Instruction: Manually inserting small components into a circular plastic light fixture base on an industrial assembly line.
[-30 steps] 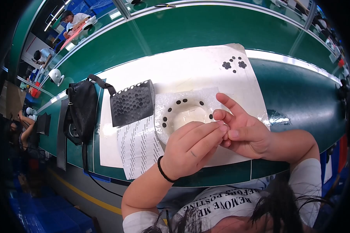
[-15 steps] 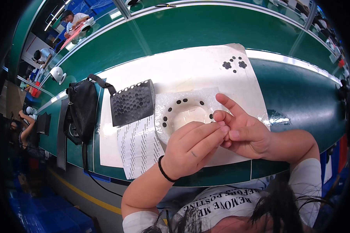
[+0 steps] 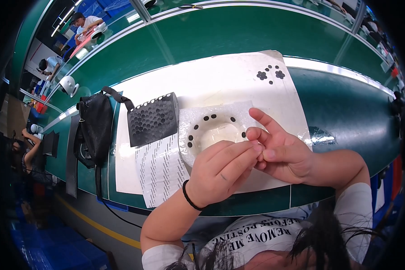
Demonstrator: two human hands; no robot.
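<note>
My left hand (image 3: 222, 168) and my right hand (image 3: 281, 150) meet fingertip to fingertip above the near right side of a pale round ring-shaped part (image 3: 201, 128). Both pinch at one spot; whatever is between the fingertips is too small or hidden to make out. My right index finger points up and away. Several black round pads (image 3: 196, 127) sit spaced along the ring's rim. The ring lies on a white foam sheet (image 3: 184, 118), its near side hidden by my hands. Left of it, a black sheet of round pads (image 3: 152, 120) lies over printed white backing paper (image 3: 159, 168).
A white board (image 3: 211, 72) lies on the green table (image 3: 346, 96); black dots and flower shapes (image 3: 262, 75) are stuck near its far right corner. A black bag (image 3: 94, 126) with a strap rests at the left. Other people (image 3: 86, 26) sit at far tables.
Almost nothing differs. My fingertips have shifted very slightly while staying pinched together; the ring and the pad sheet stay in place.
</note>
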